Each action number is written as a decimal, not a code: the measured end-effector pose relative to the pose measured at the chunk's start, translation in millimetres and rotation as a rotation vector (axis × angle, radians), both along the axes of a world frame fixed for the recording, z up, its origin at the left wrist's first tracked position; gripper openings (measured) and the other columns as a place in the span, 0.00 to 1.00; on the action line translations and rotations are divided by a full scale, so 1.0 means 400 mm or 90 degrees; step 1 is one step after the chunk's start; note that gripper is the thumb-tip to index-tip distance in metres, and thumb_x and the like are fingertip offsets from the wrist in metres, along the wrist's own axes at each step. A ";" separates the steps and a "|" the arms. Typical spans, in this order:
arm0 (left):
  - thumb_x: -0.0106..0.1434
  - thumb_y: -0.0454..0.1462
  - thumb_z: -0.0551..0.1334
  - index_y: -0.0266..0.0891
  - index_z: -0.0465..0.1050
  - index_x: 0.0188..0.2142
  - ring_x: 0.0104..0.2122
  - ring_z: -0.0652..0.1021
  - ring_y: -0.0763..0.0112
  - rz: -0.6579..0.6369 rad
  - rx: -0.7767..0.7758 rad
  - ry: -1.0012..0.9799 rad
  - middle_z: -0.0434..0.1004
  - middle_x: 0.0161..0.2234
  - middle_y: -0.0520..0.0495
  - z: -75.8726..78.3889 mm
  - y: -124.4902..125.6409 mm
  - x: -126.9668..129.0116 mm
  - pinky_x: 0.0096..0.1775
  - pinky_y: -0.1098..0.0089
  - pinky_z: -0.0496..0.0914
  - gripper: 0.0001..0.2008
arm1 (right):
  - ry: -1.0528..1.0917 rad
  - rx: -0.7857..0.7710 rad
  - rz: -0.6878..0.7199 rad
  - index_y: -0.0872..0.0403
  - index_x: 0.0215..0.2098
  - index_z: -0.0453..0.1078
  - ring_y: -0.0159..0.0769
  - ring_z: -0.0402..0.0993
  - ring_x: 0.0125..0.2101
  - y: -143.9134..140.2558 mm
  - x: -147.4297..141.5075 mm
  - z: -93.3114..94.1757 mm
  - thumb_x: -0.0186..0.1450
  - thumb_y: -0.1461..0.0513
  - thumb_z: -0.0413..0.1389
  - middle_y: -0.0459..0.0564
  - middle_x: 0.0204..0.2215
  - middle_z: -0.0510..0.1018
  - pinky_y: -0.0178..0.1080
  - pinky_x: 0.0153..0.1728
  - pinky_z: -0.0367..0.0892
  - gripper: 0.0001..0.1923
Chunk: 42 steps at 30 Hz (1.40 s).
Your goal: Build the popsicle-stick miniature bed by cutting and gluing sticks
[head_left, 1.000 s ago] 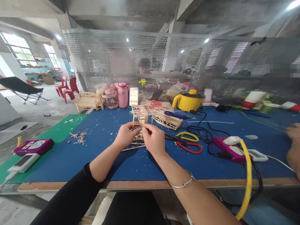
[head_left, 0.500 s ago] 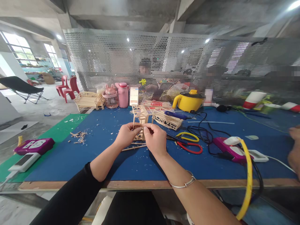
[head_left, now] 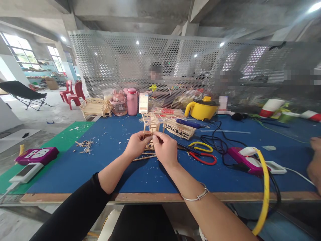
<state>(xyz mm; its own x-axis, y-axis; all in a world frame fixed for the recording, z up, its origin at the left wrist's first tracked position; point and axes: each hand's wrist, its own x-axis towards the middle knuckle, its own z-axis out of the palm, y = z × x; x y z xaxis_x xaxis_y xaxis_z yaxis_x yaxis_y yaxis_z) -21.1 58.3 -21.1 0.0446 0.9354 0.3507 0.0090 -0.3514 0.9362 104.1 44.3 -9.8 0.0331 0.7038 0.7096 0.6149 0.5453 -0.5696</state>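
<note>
Sticks, thin wooden ones glued into a small frame, sit pinched between my hands above the middle of the worktop, a bit toward its far edge. Left hand is closed round the frame's left side, thumb and forefinger on an upper rail; right hand is closed too, fingertips nipping the same rail from the other side. Lower part of the frame is hidden behind my knuckles, so I can't tell if it rests on the blue mat or hangs clear.

Judging by looks: v. light, stiff along each stick but brittle, glue joints prob. weak. Best held at the joints or thicker posts, not mid-span, w/ light pressure only.

Loose sticks lie on the mat just under my hands. Red-handled pliers and yellow-handled ones lie near, on the right. Another stick model stands just behind.
</note>
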 end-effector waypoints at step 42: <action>0.55 0.43 0.62 0.34 0.77 0.36 0.28 0.75 0.70 0.046 0.017 0.038 0.79 0.30 0.47 0.000 -0.002 0.005 0.33 0.72 0.68 0.15 | -0.074 0.063 -0.061 0.52 0.31 0.78 0.34 0.74 0.23 0.028 -0.002 0.012 0.61 0.57 0.53 0.48 0.24 0.81 0.33 0.26 0.62 0.12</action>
